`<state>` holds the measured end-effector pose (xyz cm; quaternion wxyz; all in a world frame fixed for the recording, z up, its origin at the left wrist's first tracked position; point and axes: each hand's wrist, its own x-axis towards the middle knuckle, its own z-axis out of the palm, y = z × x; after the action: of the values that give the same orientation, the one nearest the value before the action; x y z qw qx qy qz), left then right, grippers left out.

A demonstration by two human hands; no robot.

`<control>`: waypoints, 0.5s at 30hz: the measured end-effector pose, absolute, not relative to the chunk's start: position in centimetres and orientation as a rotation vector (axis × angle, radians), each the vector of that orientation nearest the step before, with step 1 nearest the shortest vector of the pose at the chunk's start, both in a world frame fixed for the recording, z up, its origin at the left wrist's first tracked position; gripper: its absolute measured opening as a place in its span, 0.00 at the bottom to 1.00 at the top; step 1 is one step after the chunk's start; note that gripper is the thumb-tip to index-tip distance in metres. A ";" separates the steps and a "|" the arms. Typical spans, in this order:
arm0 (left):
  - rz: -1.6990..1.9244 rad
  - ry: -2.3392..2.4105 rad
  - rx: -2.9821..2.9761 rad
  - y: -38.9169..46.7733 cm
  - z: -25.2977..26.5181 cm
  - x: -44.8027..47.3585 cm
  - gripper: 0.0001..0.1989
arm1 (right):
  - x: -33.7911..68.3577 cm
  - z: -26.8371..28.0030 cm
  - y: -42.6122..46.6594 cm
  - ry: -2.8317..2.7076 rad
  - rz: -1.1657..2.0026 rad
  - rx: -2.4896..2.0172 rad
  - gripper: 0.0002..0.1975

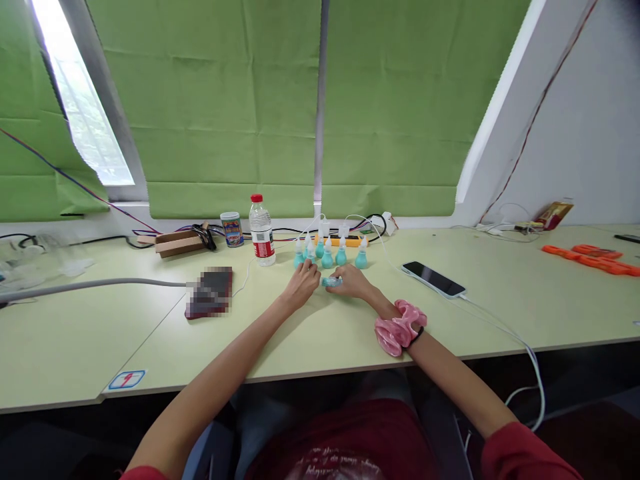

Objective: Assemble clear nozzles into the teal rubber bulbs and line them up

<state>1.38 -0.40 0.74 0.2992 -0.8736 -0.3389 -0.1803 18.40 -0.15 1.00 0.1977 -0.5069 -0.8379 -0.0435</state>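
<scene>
My right hand (351,281) is closed around a small teal bottle (331,282) that lies on its side just above the desk. My left hand (303,285) is beside its left end, fingers bent and bunched; what they grip, if anything, is hidden. Just beyond the left fingertips stands a teal bottle with a pale pointed top (310,251), partly covered by them. Several more round teal bottles of this kind stand upright behind both hands, among them one at the right end (361,256) and one in the middle (327,257).
Left of the bottles stands a red-capped water bottle (263,233), with a printed can (232,230) and a cardboard box (181,243) farther left. A phone (434,279) on a cable lies to the right. Behind is an orange power strip (350,241); orange pieces (590,259) lie far right.
</scene>
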 end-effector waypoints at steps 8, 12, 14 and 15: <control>-0.592 -1.045 -2.284 -0.3 0.4 1.4 0.08 | 18.7 1.1 -0.1 -2.363 -0.085 -1.418 0.12; -0.559 -0.996 -2.317 -0.4 0.5 1.3 0.09 | 18.7 1.2 -0.1 -2.365 -0.079 -1.429 0.12; -0.523 -0.953 -2.340 -0.5 0.5 1.4 0.10 | 18.6 1.2 -0.1 -2.362 -0.083 -1.436 0.11; -0.504 -0.931 -2.351 -0.6 0.5 1.4 0.10 | 18.6 1.2 -0.1 -2.361 -0.086 -1.440 0.11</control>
<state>1.40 -0.56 0.55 0.2779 -0.8759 -0.3467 -0.1879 18.59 -0.14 1.18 0.1863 -0.5112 -0.8384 -0.0305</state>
